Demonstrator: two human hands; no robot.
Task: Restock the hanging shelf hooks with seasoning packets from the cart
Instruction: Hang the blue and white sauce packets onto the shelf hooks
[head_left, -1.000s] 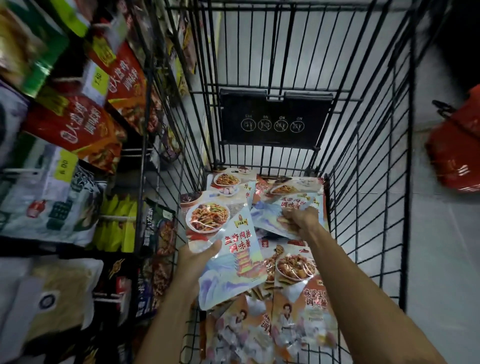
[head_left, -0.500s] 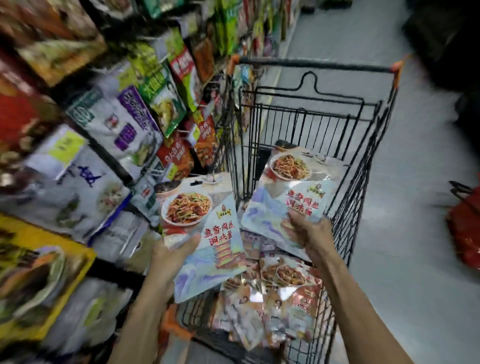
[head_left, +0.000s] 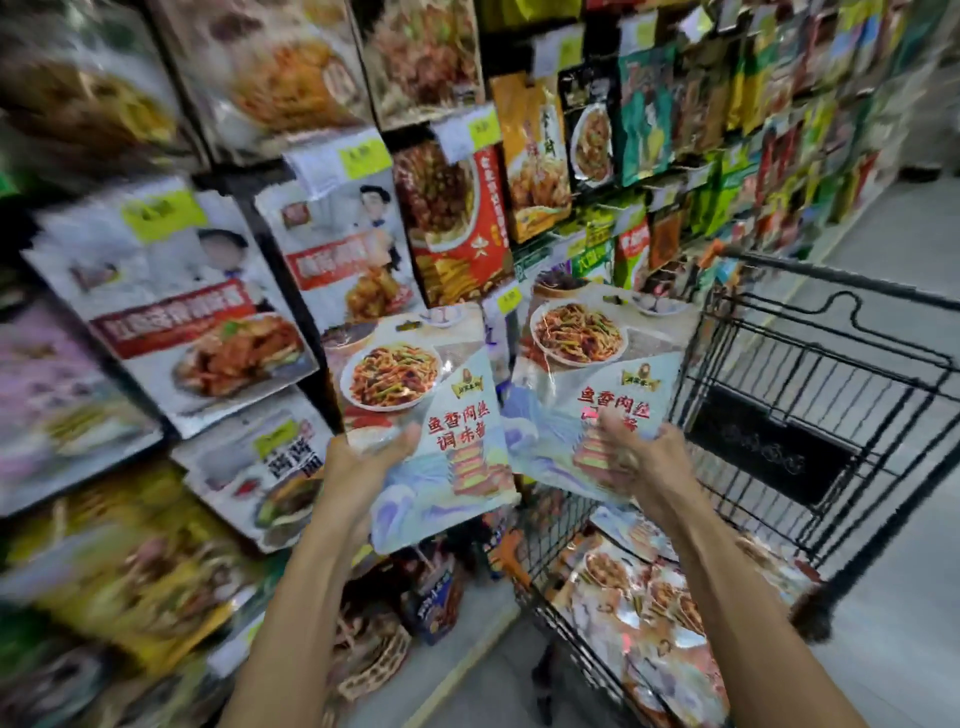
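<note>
Risen from the cart (head_left: 763, 441) below the grips, left hand (head_left: 363, 467) is clutching left packet (head_left: 415, 374) and right hand (head_left: 649, 467) right packet (head_left: 582, 364) by bottom edges, tops pointing up, shelf packets (head_left: 171, 306) crowding beyond.

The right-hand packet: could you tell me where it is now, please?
Head view, centre-right: the right hand holds the right-hand packet beside the left-hand packet, by the cart.

Hanging sauce packets (head_left: 176, 312) crowd the left and top of the frame, overlapping. The left seasoning packet (head_left: 441, 441) and right seasoning packet (head_left: 571, 374) screen the centre. The wire cart (head_left: 769, 447) walls the right; bare floor (head_left: 483, 670) shows bottom centre.
</note>
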